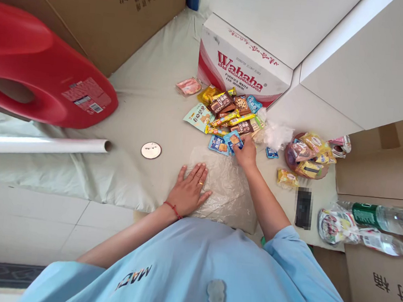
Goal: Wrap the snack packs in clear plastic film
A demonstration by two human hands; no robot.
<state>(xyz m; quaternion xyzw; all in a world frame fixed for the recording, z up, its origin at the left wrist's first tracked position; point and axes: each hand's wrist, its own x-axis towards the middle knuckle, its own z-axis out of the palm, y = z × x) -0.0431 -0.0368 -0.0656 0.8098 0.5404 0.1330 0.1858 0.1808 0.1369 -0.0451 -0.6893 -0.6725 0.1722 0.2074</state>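
Observation:
My left hand [188, 190] lies flat, fingers stretched out, on the left side of a clear plastic bag [228, 191] spread on the cloth. Beyond the bag, my right hand [246, 151] is closed on a blue snack packet [232, 139]; its fingertips are partly hidden. Another blue packet [218, 144] lies just left of it. Behind them is a heap of snacks, with brown cocoa packets [222, 103], yellow stick packs [242, 120] and a light green pouch [198, 116]. Crumpled clear plastic [276, 135] sits right of the heap.
A Wahaha water carton [241, 69] stands behind the heap. At right are a bowl of snacks [322, 173], a blurred phone-like dark object [303, 208] and plastic bottles [387, 218]. Leftward are a round pin badge [151, 150], a white roll [45, 145] and a red jug [52, 70].

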